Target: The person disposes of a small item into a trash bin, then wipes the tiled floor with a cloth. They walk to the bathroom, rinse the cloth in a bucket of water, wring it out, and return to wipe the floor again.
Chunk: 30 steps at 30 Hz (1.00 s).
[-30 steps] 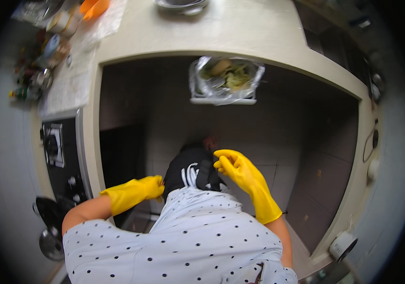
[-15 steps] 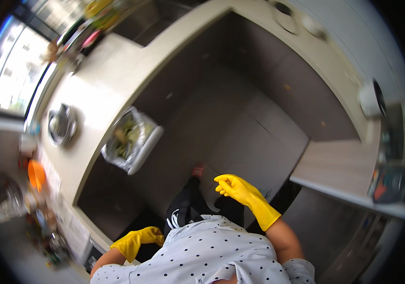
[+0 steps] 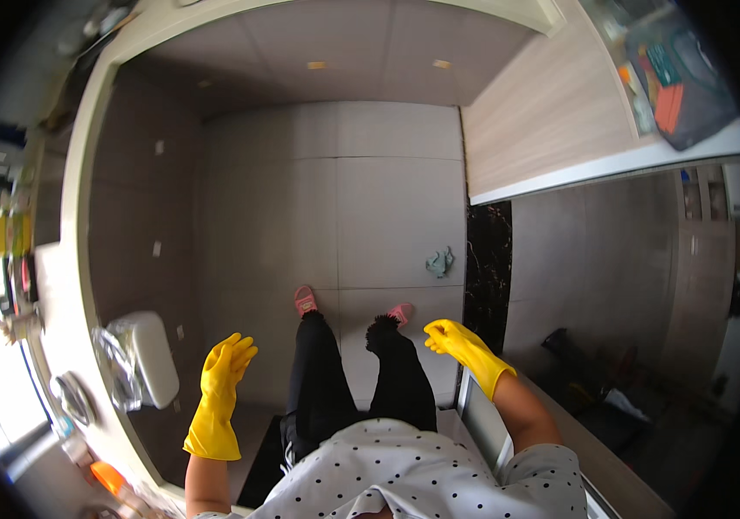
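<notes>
Both of my hands wear long yellow rubber gloves. My left hand (image 3: 230, 359) hangs over the floor beside the left counter, its fingers loosely bent and a little apart, with nothing in it. The lidless-looking white bin (image 3: 155, 359) with a clear plastic liner, fixed at the counter's edge, is nearest to it. My right hand (image 3: 452, 337) is held out in front of my right leg, fingers curled in, and no object shows in it. A crumpled grey-green cloth (image 3: 440, 262) lies on the tiles ahead of that hand.
Grey floor tiles (image 3: 275, 208) stretch ahead, bordered by dark cabinets and a pale counter (image 3: 80, 242) on the left. A black marbled threshold strip (image 3: 489, 277) runs along the right. A metal bowl (image 3: 73, 396) stands on the left counter. A dark bag (image 3: 682, 82) sits far right.
My view has swung to the right, so the bin now sits farther left and the cloth shows. My left hand has come forward from beside my waist. The right hand stays curled.
</notes>
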Available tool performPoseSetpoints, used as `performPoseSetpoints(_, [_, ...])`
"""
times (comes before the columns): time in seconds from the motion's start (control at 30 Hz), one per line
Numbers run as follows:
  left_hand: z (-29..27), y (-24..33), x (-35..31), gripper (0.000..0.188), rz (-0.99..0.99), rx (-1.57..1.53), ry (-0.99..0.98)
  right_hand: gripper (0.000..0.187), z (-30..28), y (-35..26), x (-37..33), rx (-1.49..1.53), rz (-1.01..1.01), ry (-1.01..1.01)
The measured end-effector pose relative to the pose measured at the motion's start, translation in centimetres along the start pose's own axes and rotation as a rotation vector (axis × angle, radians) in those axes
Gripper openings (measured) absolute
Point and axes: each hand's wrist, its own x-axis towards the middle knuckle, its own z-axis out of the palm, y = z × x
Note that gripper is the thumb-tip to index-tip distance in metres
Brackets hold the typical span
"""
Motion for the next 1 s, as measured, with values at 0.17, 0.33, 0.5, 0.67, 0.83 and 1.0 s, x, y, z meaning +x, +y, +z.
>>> performPoseSetpoints(0.17, [8.9,-3.0,13.8,0.037,0.051,0.533,-0.126,0.033,-3.6,11.2,12.9,-0.052,0.041,0.086])
performPoseSetpoints(0.33, [13.7,-12.4,36.2,0.027,0.26,1.103,-0.235,0.036,-4.3,19.0,30.1,-0.439,0.0,0.62])
performPoseSetpoints(0.5, [13.8,-22.4,57.1,0.026,0.334,0.959,-0.408,0.076,-7.7,21.6,44.0,-0.494,0.092,0.778])
performPoseSetpoints(0.67, [20.5,-27.7,64.7,0.025,0.064,1.173,-0.457,0.084,-10.4,19.9,49.9,-0.482,0.084,0.927])
performPoseSetpoints(0.83, [23.5,-30.8,69.0,0.033,0.284,1.192,-0.451,0.067,-8.5,24.8,56.7,-0.487,-0.155,1.218])
performPoseSetpoints(1.0, [26.1,-33.0,71.6,0.033,0.585,1.127,-0.425,0.052,-7.5,27.2,59.6,-0.22,-0.337,1.474])
